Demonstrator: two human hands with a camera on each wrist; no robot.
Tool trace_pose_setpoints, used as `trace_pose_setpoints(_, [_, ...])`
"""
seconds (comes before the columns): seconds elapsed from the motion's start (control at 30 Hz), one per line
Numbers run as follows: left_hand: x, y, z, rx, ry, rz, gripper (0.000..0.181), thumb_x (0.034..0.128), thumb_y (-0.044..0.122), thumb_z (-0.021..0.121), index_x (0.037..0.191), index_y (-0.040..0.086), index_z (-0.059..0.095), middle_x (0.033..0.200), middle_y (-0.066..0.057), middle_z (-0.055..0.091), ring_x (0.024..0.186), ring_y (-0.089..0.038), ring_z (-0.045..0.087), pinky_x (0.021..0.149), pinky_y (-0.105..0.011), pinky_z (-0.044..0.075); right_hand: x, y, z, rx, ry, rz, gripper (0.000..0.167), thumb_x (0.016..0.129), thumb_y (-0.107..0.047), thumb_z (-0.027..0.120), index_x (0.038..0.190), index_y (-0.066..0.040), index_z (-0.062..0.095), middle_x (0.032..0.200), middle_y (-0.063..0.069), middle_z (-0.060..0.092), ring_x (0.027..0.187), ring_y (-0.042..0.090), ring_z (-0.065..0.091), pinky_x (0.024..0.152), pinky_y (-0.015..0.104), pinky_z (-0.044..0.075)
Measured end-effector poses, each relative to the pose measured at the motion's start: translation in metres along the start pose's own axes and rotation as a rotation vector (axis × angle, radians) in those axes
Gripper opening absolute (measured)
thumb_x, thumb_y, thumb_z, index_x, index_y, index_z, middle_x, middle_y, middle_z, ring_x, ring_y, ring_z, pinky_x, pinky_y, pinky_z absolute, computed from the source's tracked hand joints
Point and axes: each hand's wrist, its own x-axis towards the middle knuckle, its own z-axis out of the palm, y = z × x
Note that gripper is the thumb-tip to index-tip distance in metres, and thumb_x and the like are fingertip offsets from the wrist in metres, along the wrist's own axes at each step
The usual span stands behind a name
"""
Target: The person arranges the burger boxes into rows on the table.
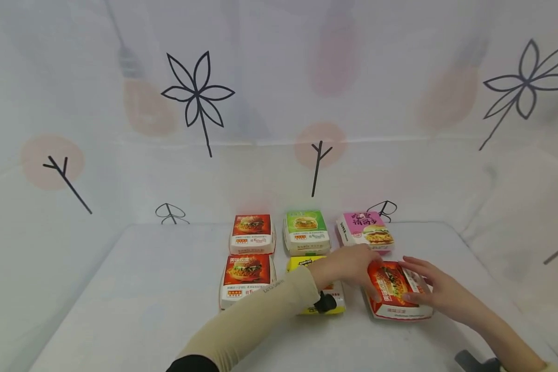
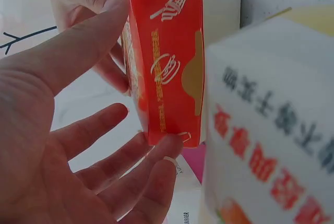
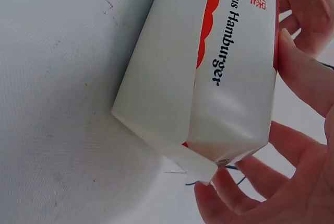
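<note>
A red-and-white hamburger box [image 1: 392, 289] lies at the front right of the table, between both hands. My left hand [image 1: 351, 268] holds its left side, thumb by the near edge and fingers towards the far edge; the box's red side panel [image 2: 169, 72] faces the left wrist view. On the opposite side my right hand [image 1: 446, 289] holds the box, with its thumb on top and its fingers at the far right corner. The white front side [image 3: 229, 72] reads "Delicious Hamburger" in the right wrist view. Whether the box's underside fully touches the table is unclear.
Left of the hands sits a yellow box [image 1: 337, 299], partly hidden by my left wrist. Behind stand a pink box [image 1: 365, 230] and a green box [image 1: 307, 230]. Two red boxes [image 1: 252, 235] form the leftmost column. A patterned cloth [image 1: 269, 170] hangs behind the white table [image 1: 135, 289].
</note>
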Motion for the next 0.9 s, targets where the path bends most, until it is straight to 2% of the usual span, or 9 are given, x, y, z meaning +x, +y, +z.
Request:
trace_pose_setpoints(0.2, [-0.002,0.003,0.006,-0.001,0.007,-0.039,0.071,0.0730,0.044,0.088,0.137,0.036,0.056,0.144,0.013,0.045,0.120,-0.006,0.047,0.096,-0.027,0.045,0.002,0.004,0.000,0.020,0.005,0.039,0.082,0.083,-0.034,0.080,0.146,0.003,0.043,0.147,0.035,0.031,0.126,0.059,0.037,0.090,0.064,0.048])
trace_pose_setpoints(0.27, [-0.002,0.004,0.007,-0.013,0.011,-0.043,0.073,0.0724,0.042,0.089,0.137,0.036,0.056,0.144,0.013,0.045,0.118,-0.007,0.048,0.094,-0.027,0.047,0.003,0.005,0.000,0.026,0.009,0.049,0.081,0.083,-0.033,0.080,0.146,0.004,0.043,0.146,0.035,0.032,0.127,0.057,0.036,0.092,0.062,0.049])
trace_pose_setpoints(0.53, [-0.003,0.006,0.006,0.027,0.017,-0.040,0.081,0.0712,0.052,0.085,0.142,0.038,0.050,0.151,0.013,0.038,0.127,-0.008,0.043,0.096,-0.029,0.046,0.003,0.004,-0.001,-0.013,0.060,0.033,0.078,0.083,-0.034,0.080,0.141,0.007,0.048,0.141,0.034,0.039,0.125,0.055,0.040,0.092,0.059,0.049])
trace_pose_setpoints(0.77, [-0.003,0.004,0.002,0.013,0.053,-0.041,0.076,0.0733,0.039,0.088,0.141,0.036,0.053,0.128,0.015,0.052,0.107,-0.004,0.049,0.087,-0.023,0.046,-0.006,0.009,-0.008,-0.046,0.097,0.025,0.053,0.093,-0.028,0.071,0.133,0.004,0.058,0.126,0.025,0.055,0.116,0.048,0.053,0.084,0.053,0.055])
trace_pose_setpoints(0.9, [-0.002,0.001,0.001,0.003,0.065,-0.060,0.068,0.0747,0.034,0.089,0.135,0.033,0.058,0.126,0.016,0.057,0.108,-0.003,0.051,0.092,-0.023,0.045,-0.005,0.010,-0.013,-0.031,0.067,0.071,0.061,0.090,-0.036,0.074,0.133,0.004,0.057,0.122,0.022,0.058,0.112,0.043,0.056,0.083,0.050,0.056])
